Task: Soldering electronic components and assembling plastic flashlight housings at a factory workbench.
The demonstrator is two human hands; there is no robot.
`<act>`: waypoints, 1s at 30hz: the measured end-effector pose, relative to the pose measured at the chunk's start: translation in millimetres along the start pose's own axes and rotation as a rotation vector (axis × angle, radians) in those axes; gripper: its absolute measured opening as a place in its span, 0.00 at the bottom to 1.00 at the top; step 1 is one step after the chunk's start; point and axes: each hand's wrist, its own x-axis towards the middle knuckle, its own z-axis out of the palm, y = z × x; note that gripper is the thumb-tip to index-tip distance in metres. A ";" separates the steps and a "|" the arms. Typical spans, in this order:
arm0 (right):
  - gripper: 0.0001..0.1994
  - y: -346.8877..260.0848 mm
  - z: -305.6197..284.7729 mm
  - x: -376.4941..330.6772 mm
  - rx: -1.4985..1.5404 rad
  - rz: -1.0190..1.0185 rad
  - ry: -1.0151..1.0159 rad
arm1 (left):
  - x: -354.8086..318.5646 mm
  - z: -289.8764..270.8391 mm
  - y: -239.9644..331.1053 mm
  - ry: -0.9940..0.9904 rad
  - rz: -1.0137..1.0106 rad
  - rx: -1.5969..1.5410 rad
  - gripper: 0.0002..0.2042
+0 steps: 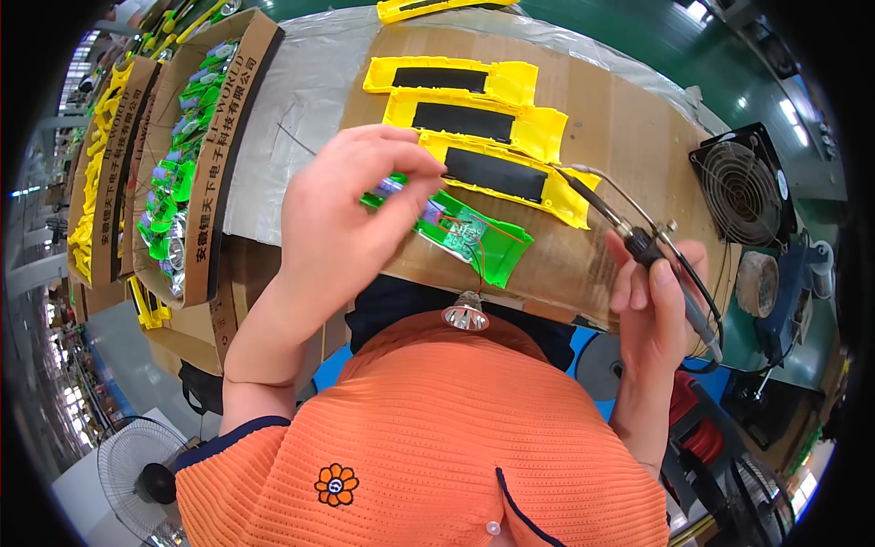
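My right hand (658, 305) grips a soldering iron (641, 244) with a curved metal feed tube; its tip points left toward the nearest yellow casing (570, 202). My left hand (342, 214) is over a green casing (503, 252), thumb and forefinger pinched close together. What they hold, if anything, is hidden; a thin dark wire (293, 137) sticks out beyond this hand. Inside the green casing are a circuit board (463, 233) and a purple cell partly covered by my fingers. Red wires run from the board to a silver lamp reflector (466, 315) hanging at the cardboard's near edge.
Two more yellow casings with black strips (463, 121) lie behind the nearest one. At left stand cardboard boxes (239, 118) of green and yellow parts. To the right are a black fan (743, 187), a pale roll (757, 279) and a blue device (791, 301).
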 end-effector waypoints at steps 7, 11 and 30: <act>0.05 10.9 0.4 26.1 0.019 0.068 -0.137 | 15.5 16.7 -6.5 -0.217 -0.111 -0.031 0.06; 0.06 -2.9 -10.5 13.8 -0.017 0.122 -0.064 | 28.3 26.5 -5.6 -0.352 0.063 -0.108 0.05; 0.08 -13.3 -11.2 19.0 -0.170 0.353 -0.095 | 51.4 38.2 -13.1 -0.594 0.230 0.014 0.04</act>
